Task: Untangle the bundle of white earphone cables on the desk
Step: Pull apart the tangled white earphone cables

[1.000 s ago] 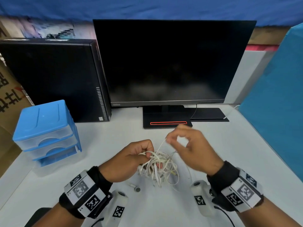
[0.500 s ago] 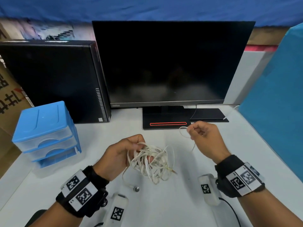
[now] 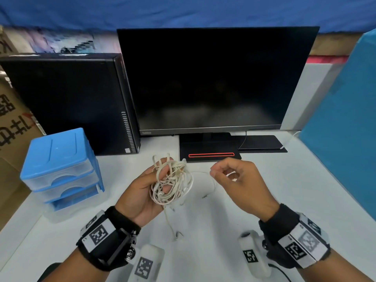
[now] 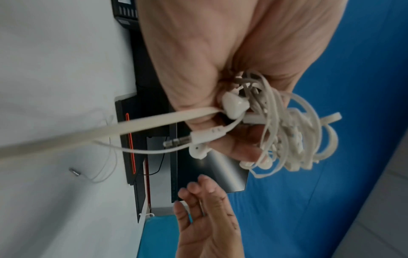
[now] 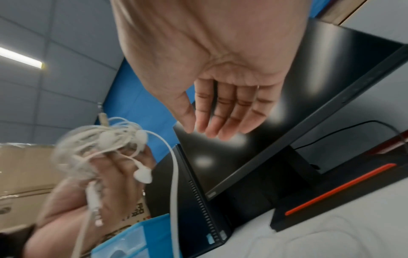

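Observation:
My left hand (image 3: pixel 138 194) is turned palm up above the white desk (image 3: pixel 284 200) and grips the tangled bundle of white earphone cables (image 3: pixel 173 184). The left wrist view shows an earbud, a jack plug and many loops of the bundle (image 4: pixel 287 131) wedged in the curled fingers (image 4: pixel 240 150). One flat cable (image 3: pixel 169 222) hangs from the bundle down to the desk. A thin strand with a small jack (image 3: pixel 204 197) trails from the bundle onto the desk. My right hand (image 3: pixel 223 174) hovers just right of the bundle, fingers relaxed (image 5: pixel 220 113), and I see nothing held in it.
A black monitor (image 3: pixel 213 78) on its stand (image 3: pixel 209 154) fills the back of the desk, with a black PC tower (image 3: pixel 71 102) to its left. A blue drawer unit (image 3: pixel 61 165) stands at the left. A blue partition (image 3: pixel 345 129) borders the right side.
My left hand has lifted the bundle and turned palm up. My right hand has come back left toward it, and the thin strand it was pulling now lies slack on the desk.

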Tool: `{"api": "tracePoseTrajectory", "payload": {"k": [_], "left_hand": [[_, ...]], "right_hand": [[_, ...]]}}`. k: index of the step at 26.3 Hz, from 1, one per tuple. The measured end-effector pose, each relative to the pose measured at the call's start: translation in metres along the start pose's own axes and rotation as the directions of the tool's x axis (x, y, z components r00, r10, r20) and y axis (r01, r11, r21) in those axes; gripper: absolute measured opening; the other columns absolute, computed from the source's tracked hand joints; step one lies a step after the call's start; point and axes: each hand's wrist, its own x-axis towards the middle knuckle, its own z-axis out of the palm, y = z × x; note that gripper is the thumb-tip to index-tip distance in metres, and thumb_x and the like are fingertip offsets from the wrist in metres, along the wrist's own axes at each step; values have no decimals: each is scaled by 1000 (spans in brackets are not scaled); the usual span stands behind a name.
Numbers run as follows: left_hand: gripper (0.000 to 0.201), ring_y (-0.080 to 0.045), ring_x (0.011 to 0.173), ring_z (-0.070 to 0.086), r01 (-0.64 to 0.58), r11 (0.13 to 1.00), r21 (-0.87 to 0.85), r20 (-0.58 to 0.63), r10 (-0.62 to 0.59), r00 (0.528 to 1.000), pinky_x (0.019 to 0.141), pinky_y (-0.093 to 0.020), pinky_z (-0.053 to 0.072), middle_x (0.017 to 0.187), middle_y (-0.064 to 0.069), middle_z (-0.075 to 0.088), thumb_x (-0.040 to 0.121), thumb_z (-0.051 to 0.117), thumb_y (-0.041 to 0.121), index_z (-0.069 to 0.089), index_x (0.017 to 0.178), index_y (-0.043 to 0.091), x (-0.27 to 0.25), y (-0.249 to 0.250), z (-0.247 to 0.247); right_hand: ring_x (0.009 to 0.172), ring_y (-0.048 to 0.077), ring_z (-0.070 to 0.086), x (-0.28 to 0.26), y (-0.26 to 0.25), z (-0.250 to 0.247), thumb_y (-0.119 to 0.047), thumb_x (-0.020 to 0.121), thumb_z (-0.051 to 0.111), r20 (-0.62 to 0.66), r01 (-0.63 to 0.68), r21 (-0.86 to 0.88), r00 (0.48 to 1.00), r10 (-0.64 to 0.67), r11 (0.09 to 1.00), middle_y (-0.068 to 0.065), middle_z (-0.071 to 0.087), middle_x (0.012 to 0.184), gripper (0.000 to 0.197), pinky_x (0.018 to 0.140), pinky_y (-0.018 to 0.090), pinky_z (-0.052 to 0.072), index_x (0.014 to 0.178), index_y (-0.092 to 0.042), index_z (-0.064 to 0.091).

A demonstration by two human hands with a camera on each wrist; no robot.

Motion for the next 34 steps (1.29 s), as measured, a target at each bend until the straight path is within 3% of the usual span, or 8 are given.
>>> {"api": "tracePoseTrajectory", "payload": {"k": [3,7,15,19,22,28,30,34], "left_hand": [[54,-18,75,50,17,1000,19,-28,-17,999,68,-28,50,97,-8,65,53,95,35,76,100,14,3,-2,-3],[50,-24,84,51,26,1000,1,-11,-26,1000,75,-34,50,100,-10,64,54,94,33,73,97,16,3,-6,-1],[45,-22,92,70,-70,987,144,47,64,997,77,-33,58,106,-10,71,58,92,34,72,95,18,-1,-10,12],[43,-21,96,70,-77,981,178,42,71,997,79,-33,58,110,-10,72,59,91,34,73,95,19,-2,-11,14],[31,-25,100,69,-41,983,179,33,36,999,84,-35,57,114,-13,70,71,83,26,73,99,16,-1,-12,15],[17,-27,98,69,-66,976,205,-1,67,998,82,-34,57,111,-14,70,87,59,8,72,95,13,1,-14,16],[12,-25,93,68,-79,963,258,19,77,997,78,-32,56,107,-13,70,80,69,13,70,92,14,0,-12,17],[52,-21,84,64,-113,955,274,88,92,992,73,-32,53,100,-11,66,66,85,45,62,100,13,-3,-10,14]], "right_hand": [[66,11,62,-13,-23,5,-9,89,70,-58,147,115,988,-141,982,-5,69,72,16,64,20,50,78,-22,72],[64,10,59,-28,-43,11,-10,87,72,-54,267,161,964,-262,950,-10,66,69,11,62,17,47,84,-20,75],[58,17,55,-30,-50,11,-39,78,74,0,73,283,997,-76,956,6,70,68,22,56,29,47,77,-17,78],[63,8,55,-25,-43,12,-22,79,81,2,-12,239,1000,12,971,3,67,71,8,56,23,46,75,-20,74],[65,4,56,-23,-40,11,-8,85,73,-9,-7,256,1000,10,967,-8,67,68,19,54,13,41,72,-21,72],[73,7,61,-23,-38,14,-3,90,65,-15,29,262,1000,-26,965,-3,69,82,13,53,20,48,81,-13,65],[79,9,65,-24,-38,13,-3,89,68,-24,65,255,998,-61,965,-4,71,87,13,54,25,50,83,-15,67],[98,9,63,-32,-40,18,-18,90,68,-7,345,-77,938,-347,935,-13,69,106,11,72,19,51,99,-19,74]]}}
